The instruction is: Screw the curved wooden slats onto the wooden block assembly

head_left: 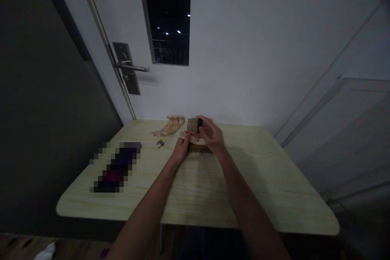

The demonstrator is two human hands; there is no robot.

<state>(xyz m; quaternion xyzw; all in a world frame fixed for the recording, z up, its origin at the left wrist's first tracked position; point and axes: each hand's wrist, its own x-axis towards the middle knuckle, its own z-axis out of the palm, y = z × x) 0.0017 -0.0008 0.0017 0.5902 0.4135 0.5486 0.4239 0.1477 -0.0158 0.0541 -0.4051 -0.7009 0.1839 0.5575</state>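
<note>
My right hand (214,136) is closed around the black handle of a small screwdriver (200,124), which points down at a pale, wood-like piece (201,141). A short metal part, perhaps a screw, shows at the tool's lower end. My left hand (182,146) pinches the left end of the pale piece, and something reddish shows by its fingertips. Beneath lies a brown stack that looks like cardboard (193,123). Left of it are several similar pale curved pieces (173,125). A small pile of metal screws (160,144) lies nearer to my left hand.
All this is on a pale wood-grain table (201,203) with rounded front corners. A blurred-out dark object (117,168) lies on its left side. Behind the table's far edge stands a white door with a metal handle (132,67) and a narrow window (169,16).
</note>
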